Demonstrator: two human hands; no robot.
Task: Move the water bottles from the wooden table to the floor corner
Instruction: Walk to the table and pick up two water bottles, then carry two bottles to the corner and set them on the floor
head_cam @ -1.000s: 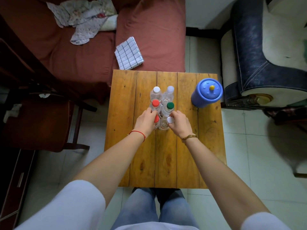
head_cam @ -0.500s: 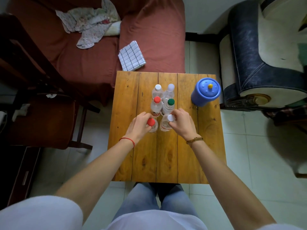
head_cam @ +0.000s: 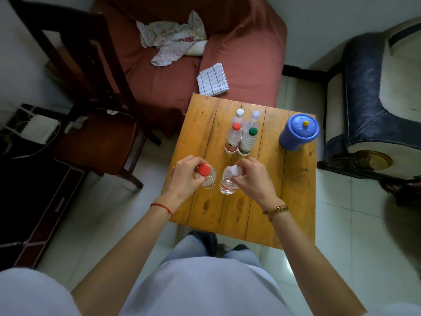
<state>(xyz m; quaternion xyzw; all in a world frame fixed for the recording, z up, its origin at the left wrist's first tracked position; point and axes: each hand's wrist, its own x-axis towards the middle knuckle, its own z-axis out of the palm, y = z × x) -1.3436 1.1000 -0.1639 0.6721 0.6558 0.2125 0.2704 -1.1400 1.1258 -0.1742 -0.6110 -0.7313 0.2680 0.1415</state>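
Head view, left to right: left hand [head_cam: 182, 176] grips a red-capped bottle [head_cam: 206, 176] by its neck; just beside it, right hand [head_cam: 252, 176] pinches a white-capped bottle [head_cam: 227, 184]. Beyond both hands, four bottles [head_cam: 243, 133] stand clustered on the wooden table [head_cam: 296, 185].

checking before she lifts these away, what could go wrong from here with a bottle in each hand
1. The left hand holds the red-capped bottle and the right hand the white-capped bottle near their caps; such a high grip might slip.
2. Four bottles stand clustered just behind; a hand could topple them.
3. The blue lidded container sits near the wooden table edge.
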